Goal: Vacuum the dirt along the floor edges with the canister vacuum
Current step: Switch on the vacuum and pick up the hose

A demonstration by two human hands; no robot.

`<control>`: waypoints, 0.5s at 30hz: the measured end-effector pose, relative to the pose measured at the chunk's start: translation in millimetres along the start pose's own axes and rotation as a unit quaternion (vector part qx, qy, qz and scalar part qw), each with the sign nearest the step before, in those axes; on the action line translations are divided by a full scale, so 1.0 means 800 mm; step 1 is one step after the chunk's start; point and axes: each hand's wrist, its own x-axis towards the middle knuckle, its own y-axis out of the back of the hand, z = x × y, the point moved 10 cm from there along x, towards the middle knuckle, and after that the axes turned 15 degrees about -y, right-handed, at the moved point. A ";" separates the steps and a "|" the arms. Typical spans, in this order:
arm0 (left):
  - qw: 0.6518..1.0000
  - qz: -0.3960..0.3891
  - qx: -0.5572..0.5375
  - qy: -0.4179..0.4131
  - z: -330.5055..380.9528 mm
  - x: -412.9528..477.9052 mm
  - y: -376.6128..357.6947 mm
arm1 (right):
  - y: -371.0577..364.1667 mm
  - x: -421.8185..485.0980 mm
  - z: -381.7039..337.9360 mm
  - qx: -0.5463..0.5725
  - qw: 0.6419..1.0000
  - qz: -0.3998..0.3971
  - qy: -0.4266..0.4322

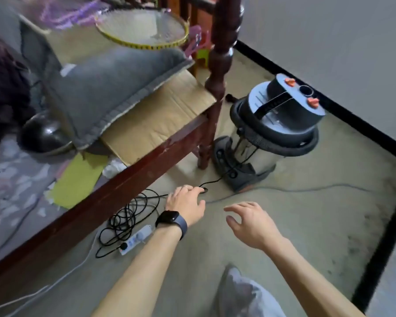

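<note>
The canister vacuum (272, 131) stands by the bedpost (217, 88), likely heavy and rigid (take its top handle (270, 106)), while the left hand (185, 202) bends fingers onto the cord (126, 217), grip unclear, and the right hand (249, 223) hovers loosely spread, empty.

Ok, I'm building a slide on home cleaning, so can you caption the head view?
Left hand at the black cord on the floor near the canister vacuum, right hand hovering open.
</note>
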 end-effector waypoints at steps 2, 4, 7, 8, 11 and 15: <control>1.000 -0.011 0.002 -0.027 0.064 -0.009 0.064 | 0.074 -0.049 0.014 0.019 0.999 0.012 -0.032; 0.998 -0.015 0.010 -0.063 0.124 -0.022 0.123 | 0.144 -0.097 0.023 0.035 0.998 0.029 -0.053; 0.994 -0.009 0.015 -0.110 0.201 -0.044 0.197 | 0.233 -0.160 0.038 0.060 0.993 0.067 -0.078; 0.992 -0.007 0.012 -0.122 0.220 -0.050 0.215 | 0.257 -0.176 0.044 0.070 0.991 0.079 -0.087; 0.987 0.002 0.010 -0.160 0.268 -0.067 0.259 | 0.314 -0.223 0.067 0.115 0.979 0.118 -0.118; 0.982 0.001 0.016 -0.188 0.305 -0.074 0.292 | 0.366 -0.268 0.096 0.175 0.960 0.165 -0.142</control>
